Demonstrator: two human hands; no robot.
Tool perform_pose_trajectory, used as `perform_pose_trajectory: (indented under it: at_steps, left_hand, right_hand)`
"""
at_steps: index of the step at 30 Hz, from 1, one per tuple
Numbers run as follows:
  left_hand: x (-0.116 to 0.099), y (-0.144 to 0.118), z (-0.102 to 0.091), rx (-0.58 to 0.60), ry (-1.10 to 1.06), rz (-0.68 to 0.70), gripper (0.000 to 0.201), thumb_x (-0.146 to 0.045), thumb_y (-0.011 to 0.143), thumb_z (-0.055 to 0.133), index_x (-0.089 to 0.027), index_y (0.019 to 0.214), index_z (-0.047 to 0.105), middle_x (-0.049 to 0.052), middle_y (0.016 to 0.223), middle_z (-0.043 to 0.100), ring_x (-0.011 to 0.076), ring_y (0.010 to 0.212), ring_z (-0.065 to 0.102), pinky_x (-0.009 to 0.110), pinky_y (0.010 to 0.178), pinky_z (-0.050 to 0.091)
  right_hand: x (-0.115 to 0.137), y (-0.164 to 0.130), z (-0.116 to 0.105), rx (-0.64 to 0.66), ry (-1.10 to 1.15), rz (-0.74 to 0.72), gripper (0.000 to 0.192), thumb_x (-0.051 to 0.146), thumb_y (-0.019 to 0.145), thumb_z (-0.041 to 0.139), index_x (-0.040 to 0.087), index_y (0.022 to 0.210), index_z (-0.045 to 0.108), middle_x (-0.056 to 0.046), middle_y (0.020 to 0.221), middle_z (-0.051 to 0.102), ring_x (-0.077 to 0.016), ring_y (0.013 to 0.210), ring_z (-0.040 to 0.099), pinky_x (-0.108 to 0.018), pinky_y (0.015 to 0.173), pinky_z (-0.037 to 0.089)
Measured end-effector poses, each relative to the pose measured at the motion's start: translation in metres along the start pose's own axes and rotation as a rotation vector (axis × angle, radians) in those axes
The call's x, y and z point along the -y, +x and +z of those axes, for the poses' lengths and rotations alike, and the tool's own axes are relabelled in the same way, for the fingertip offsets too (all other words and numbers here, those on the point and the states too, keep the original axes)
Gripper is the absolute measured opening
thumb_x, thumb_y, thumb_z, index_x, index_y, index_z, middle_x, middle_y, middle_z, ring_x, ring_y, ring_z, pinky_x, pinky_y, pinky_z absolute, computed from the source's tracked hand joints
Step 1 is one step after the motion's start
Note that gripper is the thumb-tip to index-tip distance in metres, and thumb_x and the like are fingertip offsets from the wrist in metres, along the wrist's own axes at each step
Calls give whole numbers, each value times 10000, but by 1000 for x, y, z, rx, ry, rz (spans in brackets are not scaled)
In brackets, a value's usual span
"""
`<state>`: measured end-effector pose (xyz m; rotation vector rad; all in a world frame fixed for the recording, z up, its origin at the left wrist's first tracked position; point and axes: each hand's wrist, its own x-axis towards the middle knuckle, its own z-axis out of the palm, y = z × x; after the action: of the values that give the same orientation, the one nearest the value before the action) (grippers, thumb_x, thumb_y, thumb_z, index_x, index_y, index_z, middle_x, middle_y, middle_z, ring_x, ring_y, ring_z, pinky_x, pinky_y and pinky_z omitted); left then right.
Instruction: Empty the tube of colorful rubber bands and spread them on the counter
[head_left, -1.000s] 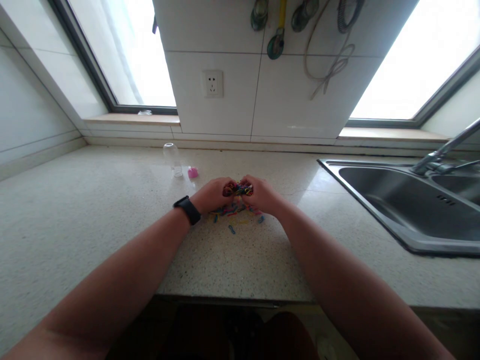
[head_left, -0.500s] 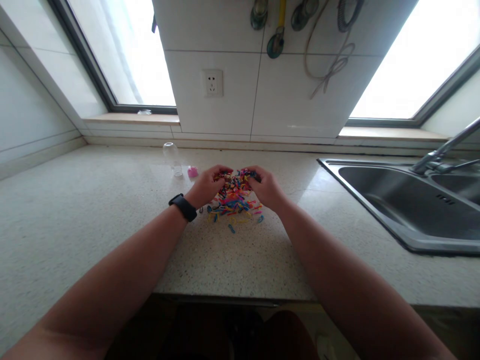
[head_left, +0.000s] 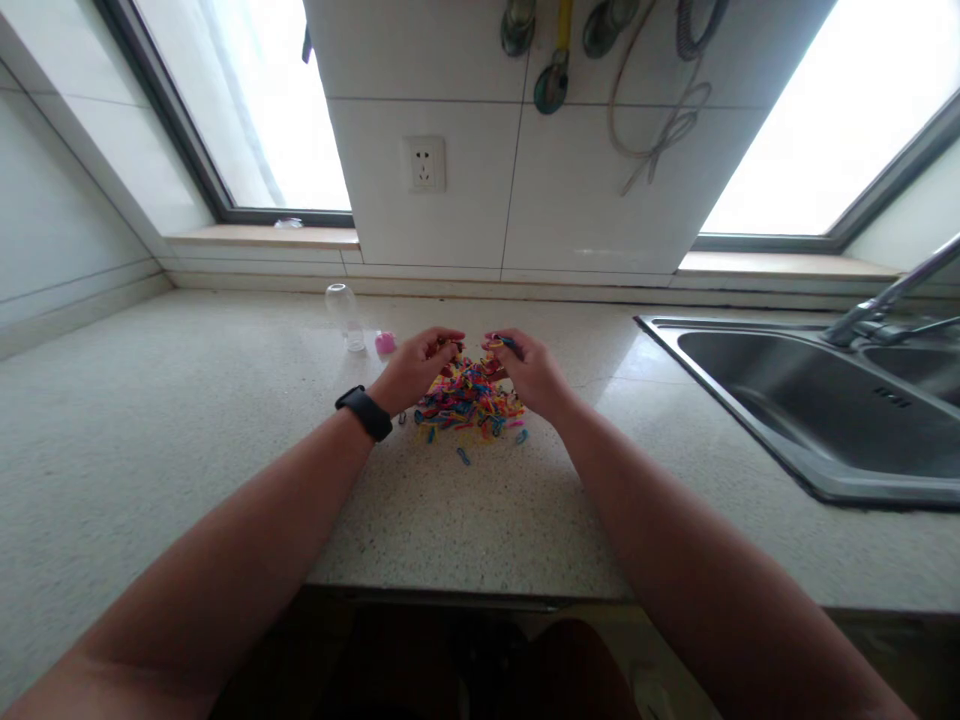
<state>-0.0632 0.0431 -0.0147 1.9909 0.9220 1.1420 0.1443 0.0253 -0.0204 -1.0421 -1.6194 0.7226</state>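
A pile of small, bright rubber bands [head_left: 469, 398] in many colours lies on the speckled countertop between my hands. My left hand [head_left: 424, 362], with a black watch on its wrist, is at the pile's upper left. Its fingers are curled around a few bands. At the upper right, my right hand [head_left: 525, 365] pinches several bands, some showing yellow, red and blue between the fingers. Single bands are scattered at the near edge, among them a blue one [head_left: 463, 456]. Behind my left hand are a clear bottle [head_left: 346, 318] and a pink cap [head_left: 385, 343].
A steel sink [head_left: 795, 400] with a faucet [head_left: 885, 295] is set into the counter [head_left: 465, 530] at the right. On the tiled back wall are a power socket [head_left: 425, 164], pipe valves and a tied cable [head_left: 667, 135]. Windows stand on both sides.
My hands have lifted slightly and moved a little apart. Bands that were bunched between them have dropped, and the pile now looks heaped nearer to me.
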Motion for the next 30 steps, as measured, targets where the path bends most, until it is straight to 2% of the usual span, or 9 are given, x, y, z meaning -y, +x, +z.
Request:
perform_pose_trajectory:
  at_steps: [3,6,9,13,15,17,21,24,30]
  left_hand:
    - [-6,-2,-2,45,237,126,364,-360,930,559,-163,1236,577,91,1093,637,163,940,611,324,853,508]
    - [-14,-5,-5,197,450,275,383,-392,927,563,-179,1245,577,87,1178,613,193,1101,560,354,985,426]
    - [-16,-8,-6,372,573,271,597,-553,858,609,-186,1322,533,110,1199,589,238,1119,537,392,997,406]
    - [-13,-11,-8,489,680,233,871,-706,719,654,-165,1382,490,147,1212,572,294,1119,520,450,1005,386]
    - [-12,-12,-8,493,697,256,861,-667,726,664,-161,1397,478,154,1234,564,302,1136,514,457,1016,375]
    - [-13,-11,-8,481,692,271,756,-565,756,670,-167,1377,501,146,1226,574,292,1126,526,443,1010,387]
    - [-16,-9,-3,464,667,269,446,-315,794,627,-166,1214,613,110,1119,631,246,1043,576,372,955,437]
    - [-18,-7,2,430,688,234,298,-220,808,571,-151,1086,655,101,1030,656,228,988,600,345,909,456]
    - [-14,-6,4,322,712,137,288,-198,775,608,-131,1049,668,87,967,670,232,909,618,339,817,466]
  right_hand:
    - [12,-5,-4,68,-276,-103,324,373,928,482,191,1148,636,-51,999,678,-159,834,632,-312,767,518]
    - [20,-11,-8,202,-644,-190,313,342,914,494,198,1144,651,-66,1072,675,-205,966,619,-359,886,462]
    - [23,-15,-12,329,-850,-200,393,417,885,517,191,1183,639,-102,1130,653,-262,1051,588,-399,924,437]
    - [23,-17,-16,477,-922,-203,605,571,796,590,215,1285,587,-113,1216,617,-309,1094,550,-441,936,428]
    - [23,-18,-16,512,-919,-186,701,610,747,623,222,1327,556,-118,1246,599,-320,1101,544,-446,932,431]
    - [25,-19,-15,524,-902,-183,713,589,730,644,215,1331,555,-124,1238,597,-309,1095,553,-428,940,429]
    - [27,-18,-10,515,-847,-169,602,475,738,653,212,1276,589,-104,1170,626,-267,1045,589,-363,899,443]
    - [26,-16,-5,472,-825,-149,492,416,743,644,207,1188,618,-82,1116,653,-261,1008,605,-347,842,446]
    - [17,-10,2,379,-791,-112,310,272,746,618,194,1044,654,-72,945,682,-230,856,618,-313,712,406]
